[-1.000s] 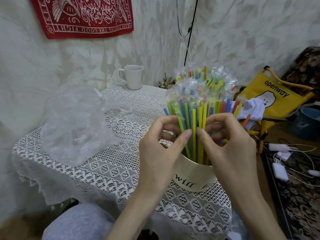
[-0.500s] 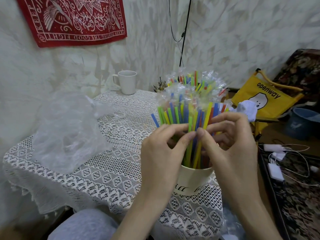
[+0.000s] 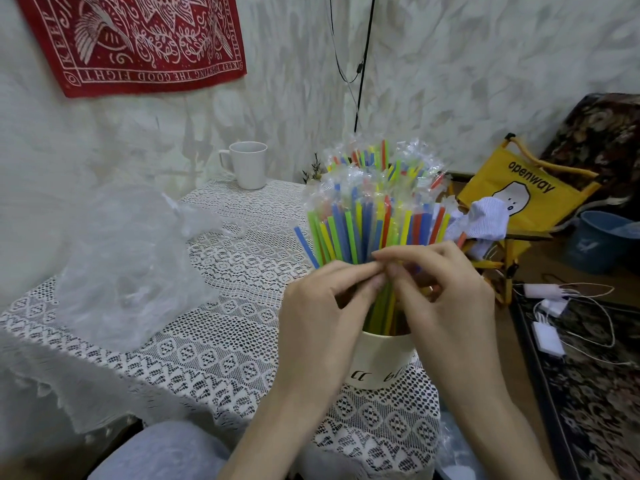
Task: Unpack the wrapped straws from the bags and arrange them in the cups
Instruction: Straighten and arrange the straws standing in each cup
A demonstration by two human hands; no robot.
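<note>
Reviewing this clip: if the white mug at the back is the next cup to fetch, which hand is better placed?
Probably the left hand: the white mug stands back-left on its side, with the straws between it and the right hand.

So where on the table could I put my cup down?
Bare lace shows between the white mug and the plastic bag, and left of the left hand. It's crowded around the straws in the cup.
</note>
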